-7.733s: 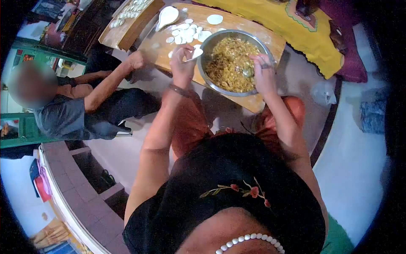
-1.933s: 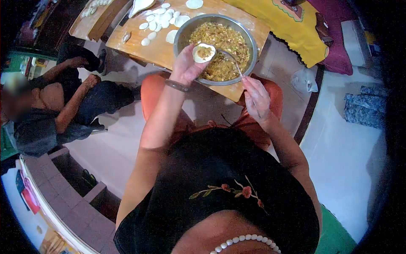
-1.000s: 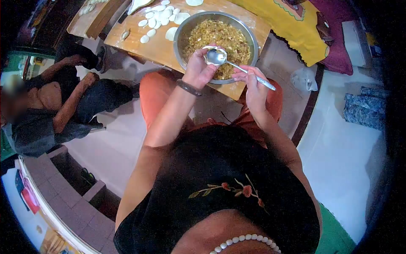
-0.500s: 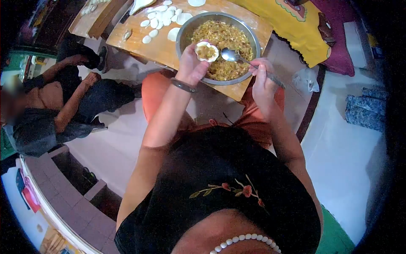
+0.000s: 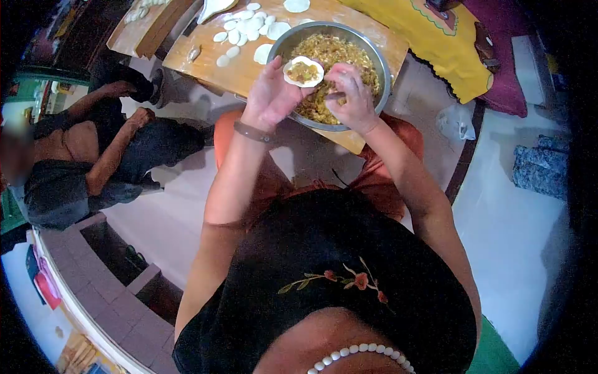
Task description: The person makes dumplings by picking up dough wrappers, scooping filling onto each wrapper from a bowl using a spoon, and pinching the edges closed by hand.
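On the fingers of my left hand (image 5: 272, 96) rests a round white dough wrapper (image 5: 303, 72) with yellowish filling in its middle. My right hand (image 5: 352, 100) is just right of the wrapper, over the bowl, its fingers curled apart and no spoon seen in them. Beneath both hands stands a wide metal bowl (image 5: 386, 75) of chopped filling (image 5: 330, 47). Several flat dough rounds and small dough pieces (image 5: 254, 25) lie left of the bowl on the wooden table (image 5: 205, 65). A single small shaped piece (image 5: 194, 54) lies near the table's left end.
A person (image 5: 62, 149) sits at the left, hands near the knees. Beyond the table's left end is a wooden board (image 5: 149, 34) with shaped dumplings. A yellow cloth (image 5: 398, 31) lies at the upper right, and a plastic bag (image 5: 455, 121) is on the floor at the right.
The spoon has left my right hand and is no longer visible. That hand has moved left, close to the wrapper. My left hand still holds up the filled wrapper, which earlier had the spoon over it.
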`<control>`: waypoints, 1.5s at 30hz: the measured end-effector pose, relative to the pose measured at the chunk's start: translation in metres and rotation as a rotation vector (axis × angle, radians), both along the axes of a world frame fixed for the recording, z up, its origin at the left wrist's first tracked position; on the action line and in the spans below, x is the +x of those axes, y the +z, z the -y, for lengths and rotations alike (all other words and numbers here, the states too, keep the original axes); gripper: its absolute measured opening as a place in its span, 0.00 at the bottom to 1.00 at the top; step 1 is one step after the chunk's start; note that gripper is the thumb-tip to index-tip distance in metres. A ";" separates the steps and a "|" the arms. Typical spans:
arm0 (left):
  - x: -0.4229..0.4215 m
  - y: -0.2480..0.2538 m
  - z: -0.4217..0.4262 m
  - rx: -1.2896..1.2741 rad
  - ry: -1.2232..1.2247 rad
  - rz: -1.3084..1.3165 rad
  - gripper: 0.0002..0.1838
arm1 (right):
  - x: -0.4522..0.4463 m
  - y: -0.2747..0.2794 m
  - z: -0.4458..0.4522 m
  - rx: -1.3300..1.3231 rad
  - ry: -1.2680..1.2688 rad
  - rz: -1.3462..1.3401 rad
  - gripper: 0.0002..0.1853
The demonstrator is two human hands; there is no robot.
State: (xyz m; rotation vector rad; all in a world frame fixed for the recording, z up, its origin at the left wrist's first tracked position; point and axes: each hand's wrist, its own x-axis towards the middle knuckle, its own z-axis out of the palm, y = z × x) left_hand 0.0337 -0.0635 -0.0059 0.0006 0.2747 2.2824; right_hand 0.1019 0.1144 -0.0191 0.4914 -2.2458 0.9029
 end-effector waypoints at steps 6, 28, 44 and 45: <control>0.006 0.000 0.003 0.206 -0.143 0.001 0.24 | -0.002 0.006 0.000 0.157 0.080 -0.086 0.12; 0.046 0.009 -0.006 0.013 -0.080 0.018 0.20 | 0.037 0.038 0.008 0.068 0.193 -0.048 0.08; 0.065 0.016 -0.015 -0.527 0.025 -0.407 0.22 | 0.026 0.033 0.003 -0.273 0.033 0.208 0.07; 0.065 0.016 -0.015 -0.524 0.017 -0.418 0.22 | 0.027 0.033 0.002 -0.270 0.024 0.215 0.07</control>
